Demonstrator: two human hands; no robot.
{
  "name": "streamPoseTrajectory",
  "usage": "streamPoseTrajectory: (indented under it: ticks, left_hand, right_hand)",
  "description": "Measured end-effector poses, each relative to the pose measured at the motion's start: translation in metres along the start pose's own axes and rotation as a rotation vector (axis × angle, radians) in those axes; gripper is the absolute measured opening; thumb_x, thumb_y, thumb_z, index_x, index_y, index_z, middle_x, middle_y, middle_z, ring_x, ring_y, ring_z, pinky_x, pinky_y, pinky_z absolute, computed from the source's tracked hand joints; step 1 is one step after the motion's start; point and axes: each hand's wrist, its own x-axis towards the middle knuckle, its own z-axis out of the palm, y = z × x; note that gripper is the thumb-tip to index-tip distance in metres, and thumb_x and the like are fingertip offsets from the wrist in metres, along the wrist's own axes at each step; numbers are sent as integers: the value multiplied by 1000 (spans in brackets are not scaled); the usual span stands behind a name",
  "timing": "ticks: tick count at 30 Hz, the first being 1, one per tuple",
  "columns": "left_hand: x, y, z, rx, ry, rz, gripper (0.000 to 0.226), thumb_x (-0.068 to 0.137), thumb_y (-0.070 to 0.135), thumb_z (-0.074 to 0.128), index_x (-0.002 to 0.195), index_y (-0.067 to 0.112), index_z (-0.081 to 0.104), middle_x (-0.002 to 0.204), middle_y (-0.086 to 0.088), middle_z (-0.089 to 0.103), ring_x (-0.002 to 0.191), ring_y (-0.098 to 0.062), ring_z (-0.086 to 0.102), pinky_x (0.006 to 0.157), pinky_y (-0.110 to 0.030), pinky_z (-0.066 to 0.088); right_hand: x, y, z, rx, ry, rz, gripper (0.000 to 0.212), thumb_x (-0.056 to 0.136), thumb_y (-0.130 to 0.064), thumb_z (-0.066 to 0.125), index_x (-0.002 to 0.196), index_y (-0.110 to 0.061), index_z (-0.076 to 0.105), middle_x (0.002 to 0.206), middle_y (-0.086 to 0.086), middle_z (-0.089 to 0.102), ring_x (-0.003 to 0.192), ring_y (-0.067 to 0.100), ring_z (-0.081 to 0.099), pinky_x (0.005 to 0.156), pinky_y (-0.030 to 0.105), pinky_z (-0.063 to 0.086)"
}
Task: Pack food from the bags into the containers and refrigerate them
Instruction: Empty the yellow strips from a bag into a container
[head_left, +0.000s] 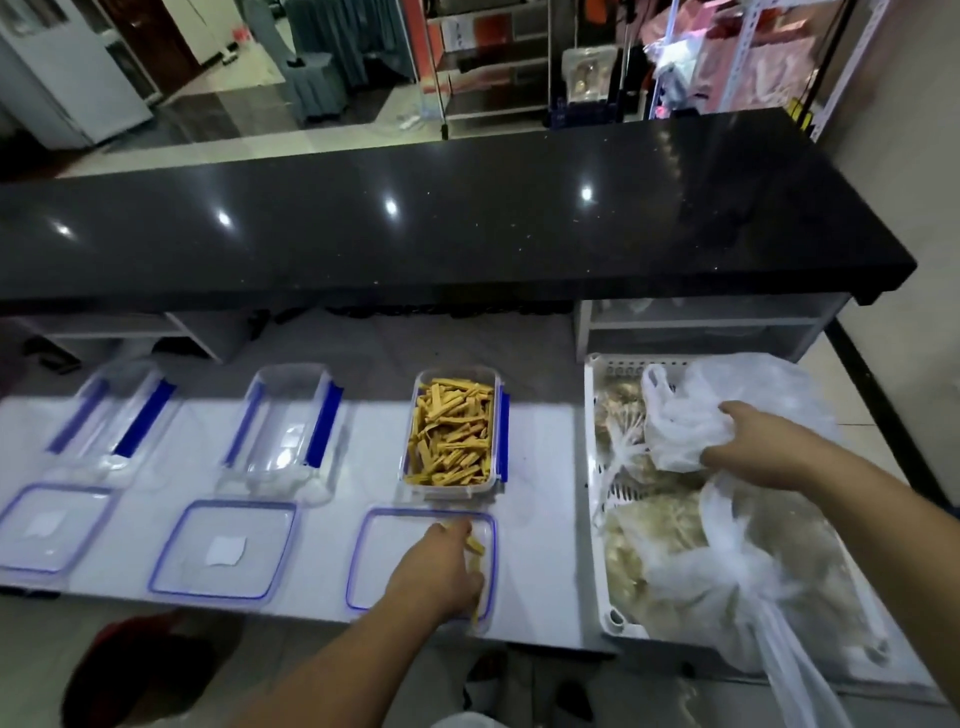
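A clear container with blue clips, full of yellow food sticks, stands on the white counter. Its lid lies in front of it. My left hand is over that lid and pinches a few loose yellow sticks lying there. My right hand grips an empty white plastic bag over the white basket at the right. Several tied bags of pale food fill the basket.
Two empty clear containers stand to the left, each with a blue-rimmed lid in front. A long black countertop runs behind. A white fridge stands far left.
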Motion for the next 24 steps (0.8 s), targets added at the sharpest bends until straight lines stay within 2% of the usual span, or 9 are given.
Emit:
streamPoseTrajectory:
  ticks: [3,5,8,10,12,15,18,21,24]
  left_hand:
    - [3,0,2,17,11,-23,44,84,26,64,127,23,54,126,-8,62,113,-29,66,90,-37,55]
    - [6,-1,3,24,36,-36,33,87,22,63,119,20,57,122,-9,65,110,-29,67,89,-37,54]
    - [9,-3,4,1,82,-45,21,92,21,61,113,20,62,117,-6,68,107,-26,66,88,-34,53]
    - [10,-6,5,-5,107,-39,20,92,21,63,112,23,64,116,-4,69,105,-23,66,88,-32,54]
    - [10,-8,2,-13,110,-46,24,89,20,67,112,24,65,116,-2,68,105,-21,65,88,-31,55]
    - [6,-12,-2,-62,106,-70,26,84,22,75,108,25,66,113,0,68,101,-20,66,85,-32,58]
    - [3,-17,-11,-160,147,-68,17,87,23,74,101,30,67,103,5,71,90,-13,67,80,-31,61]
    - [-2,-20,-27,-297,190,3,16,87,19,71,90,34,64,89,10,71,77,-6,67,65,-24,57]
    - [-2,-18,-53,-494,221,71,17,85,14,72,85,30,67,82,7,71,71,-11,71,69,-33,63]
  right_hand:
    - [-11,-2,-11,-107,43,14,80,87,-35,61,159,-20,28,145,15,56,113,34,61,86,39,52]
    - [-20,-10,-19,-206,160,6,70,90,-34,55,155,-21,35,148,12,53,120,35,58,92,44,53]
    - [-37,-34,-21,-159,367,-127,53,93,-34,55,144,-21,51,143,7,57,121,30,60,90,43,55]
    - [-56,-61,-16,-95,393,-275,40,94,-36,54,132,-24,60,130,1,66,106,24,66,83,40,58]
    - [-70,-85,-6,-72,316,-381,28,95,-36,51,119,-26,62,111,-4,69,87,20,64,75,39,57]
    - [-78,-115,19,-65,158,-454,31,97,-34,50,125,-27,61,108,-7,70,85,15,60,71,33,52]
    - [-76,-141,50,-50,-13,-516,31,98,-37,52,124,-27,63,111,-6,71,91,15,65,81,34,58]
    - [-66,-161,80,18,-177,-528,26,100,-39,53,116,-24,67,112,-2,70,96,17,65,85,35,57]
    - [-57,-177,108,238,-298,-407,32,104,-44,47,116,-21,66,111,3,69,91,18,63,90,41,56]
